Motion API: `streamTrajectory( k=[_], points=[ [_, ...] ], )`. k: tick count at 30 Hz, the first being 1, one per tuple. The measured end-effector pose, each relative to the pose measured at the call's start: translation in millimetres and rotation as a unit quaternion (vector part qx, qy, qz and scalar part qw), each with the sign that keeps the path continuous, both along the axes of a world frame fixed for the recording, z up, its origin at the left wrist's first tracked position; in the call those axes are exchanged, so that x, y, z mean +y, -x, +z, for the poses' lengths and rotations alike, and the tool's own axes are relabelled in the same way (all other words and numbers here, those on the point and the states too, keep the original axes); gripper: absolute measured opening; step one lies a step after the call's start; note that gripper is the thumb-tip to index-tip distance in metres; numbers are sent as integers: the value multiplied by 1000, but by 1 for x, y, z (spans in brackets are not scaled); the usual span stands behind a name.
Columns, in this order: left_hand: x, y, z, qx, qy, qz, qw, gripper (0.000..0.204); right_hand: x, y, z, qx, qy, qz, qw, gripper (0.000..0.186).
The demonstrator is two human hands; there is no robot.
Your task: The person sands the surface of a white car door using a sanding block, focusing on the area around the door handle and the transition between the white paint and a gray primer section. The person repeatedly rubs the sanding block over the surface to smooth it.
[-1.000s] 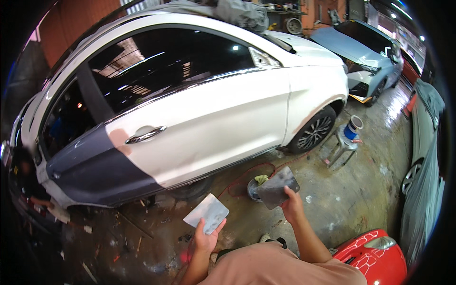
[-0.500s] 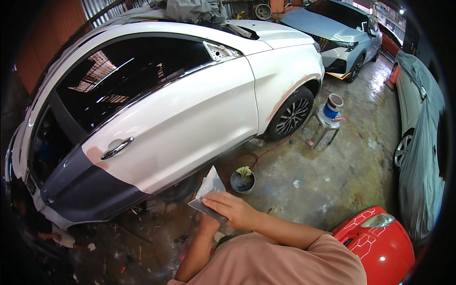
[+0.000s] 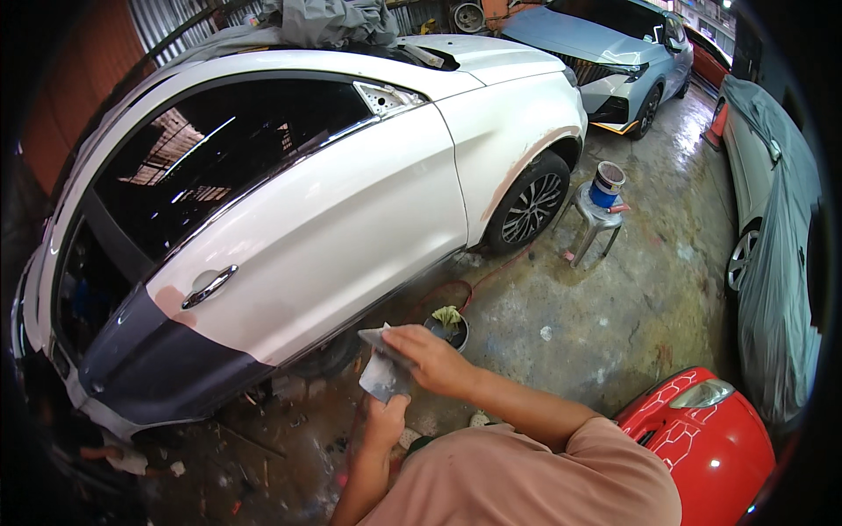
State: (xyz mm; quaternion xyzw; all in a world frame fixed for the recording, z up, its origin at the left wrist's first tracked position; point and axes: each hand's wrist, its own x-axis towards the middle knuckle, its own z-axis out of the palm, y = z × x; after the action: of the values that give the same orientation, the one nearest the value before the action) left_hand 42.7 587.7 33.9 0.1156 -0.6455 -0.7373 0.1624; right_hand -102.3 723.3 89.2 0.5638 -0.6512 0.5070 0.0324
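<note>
My left hand grips a thin flat plate, pale and smeared with grey, by its lower end. My right hand is closed on a flat dark grey rectangular piece, whose exact kind I cannot make out. This piece lies across the upper part of the plate, close over it or touching it. Beyond both hands is the side of a white car. Its rear door carries a dark grey patch, with a pinkish filler area by the chrome handle.
A dark bucket with a yellowish cloth stands just past my hands. Near the front wheel, a metal stool bears a blue-and-white can. A red bumper lies at lower right; a sheet-covered car stands at right.
My right hand has swung its grey piece up and across the plate's top. The plate has tilted, turning more of its smeared face to view. My head view has shifted slightly.
</note>
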Motion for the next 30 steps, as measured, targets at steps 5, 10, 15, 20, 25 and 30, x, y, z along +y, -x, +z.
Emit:
streamTrajectory(
  k=[5,10,15,20,25,30],
  points=[
    [10,1,31,21,-85,6,996,81,8,-45,21,68,46,54,995,72],
    [14,-3,38,-6,-53,25,998,82,5,-30,14,5,70,17,997,73],
    [9,-5,30,-28,110,-10,993,77,-1,-21,0,-67,64,-67,993,62],
    [20,4,50,31,-11,-14,999,79,10,-24,10,-77,28,-20,996,63],
    [13,9,61,35,124,-3,992,78,20,-57,42,56,101,100,988,72],
    [8,0,27,-21,-36,-29,999,76,7,-5,4,-69,56,-77,993,59]
  ],
)
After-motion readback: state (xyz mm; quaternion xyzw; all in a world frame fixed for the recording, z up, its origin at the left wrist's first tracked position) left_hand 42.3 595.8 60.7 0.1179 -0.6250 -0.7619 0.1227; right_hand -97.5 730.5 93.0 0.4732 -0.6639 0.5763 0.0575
